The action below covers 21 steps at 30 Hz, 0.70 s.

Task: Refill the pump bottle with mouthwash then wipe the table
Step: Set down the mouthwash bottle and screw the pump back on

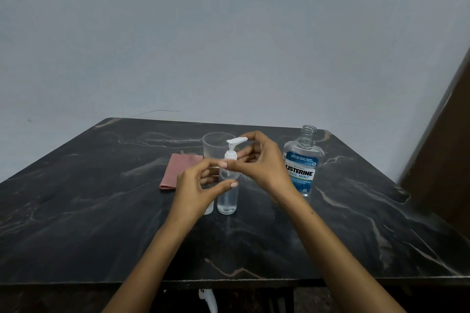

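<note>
A clear pump bottle (pixel 227 198) with a white pump head (pixel 235 143) stands upright at the middle of the dark marble table (pixel 101 223), partly filled with clear liquid. My left hand (pixel 194 188) curls around its upper body, thumb and fingers touching it. My right hand (pixel 256 160) pinches the white pump collar and head from the right. An uncapped mouthwash bottle (pixel 302 168) with a blue label stands just right of my right hand. A folded pink cloth (pixel 178 170) lies flat to the left.
A clear plastic cup (pixel 216 146) stands right behind the pump bottle. A small white cap-like object (pixel 209 208) sits by the bottle's left foot, mostly hidden by my left hand. A brown door edge (pixel 447 150) rises at the right; a wall backs the table.
</note>
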Each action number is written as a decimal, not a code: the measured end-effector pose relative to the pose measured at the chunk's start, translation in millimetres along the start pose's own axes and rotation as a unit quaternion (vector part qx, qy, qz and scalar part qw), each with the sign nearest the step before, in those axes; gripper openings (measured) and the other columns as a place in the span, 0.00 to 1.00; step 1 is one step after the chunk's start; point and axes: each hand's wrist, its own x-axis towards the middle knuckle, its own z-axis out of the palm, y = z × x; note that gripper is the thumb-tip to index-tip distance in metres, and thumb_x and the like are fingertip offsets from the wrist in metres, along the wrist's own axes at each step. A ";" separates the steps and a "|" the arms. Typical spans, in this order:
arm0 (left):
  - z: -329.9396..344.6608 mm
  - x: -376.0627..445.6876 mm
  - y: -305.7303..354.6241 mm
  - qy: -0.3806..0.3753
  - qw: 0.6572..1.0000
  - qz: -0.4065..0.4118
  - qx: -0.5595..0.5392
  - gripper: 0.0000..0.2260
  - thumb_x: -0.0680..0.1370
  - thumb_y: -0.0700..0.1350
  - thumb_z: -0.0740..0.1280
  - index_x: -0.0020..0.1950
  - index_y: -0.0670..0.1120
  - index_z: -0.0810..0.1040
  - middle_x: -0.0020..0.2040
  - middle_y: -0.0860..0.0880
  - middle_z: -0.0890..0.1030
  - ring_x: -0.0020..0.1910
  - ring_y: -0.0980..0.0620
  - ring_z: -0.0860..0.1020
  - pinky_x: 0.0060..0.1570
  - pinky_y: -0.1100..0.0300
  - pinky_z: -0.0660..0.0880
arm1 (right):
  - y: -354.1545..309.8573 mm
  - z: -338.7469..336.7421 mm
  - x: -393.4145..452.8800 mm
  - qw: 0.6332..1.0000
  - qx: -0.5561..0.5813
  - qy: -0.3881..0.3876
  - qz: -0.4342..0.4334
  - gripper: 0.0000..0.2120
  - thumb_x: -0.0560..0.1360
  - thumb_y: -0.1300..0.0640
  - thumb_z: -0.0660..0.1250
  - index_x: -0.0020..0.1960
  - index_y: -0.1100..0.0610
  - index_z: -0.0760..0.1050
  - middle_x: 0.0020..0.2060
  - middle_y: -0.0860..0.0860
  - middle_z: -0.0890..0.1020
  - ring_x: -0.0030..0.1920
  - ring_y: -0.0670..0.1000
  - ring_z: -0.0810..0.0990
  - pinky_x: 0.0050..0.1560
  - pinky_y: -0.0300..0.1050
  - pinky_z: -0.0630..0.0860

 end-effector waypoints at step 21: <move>0.1 0.5 3.5 0.002 1.000 -0.004 0.013 0.16 0.59 0.55 0.76 0.44 0.62 0.77 0.43 0.65 0.83 0.46 0.64 0.81 0.42 0.73 0.75 | 5.7 -12.2 2.7 0.970 0.160 -0.181 -0.011 0.22 0.73 0.72 0.66 0.66 0.65 0.69 0.58 0.63 0.80 0.58 0.53 0.81 0.57 0.42 0.78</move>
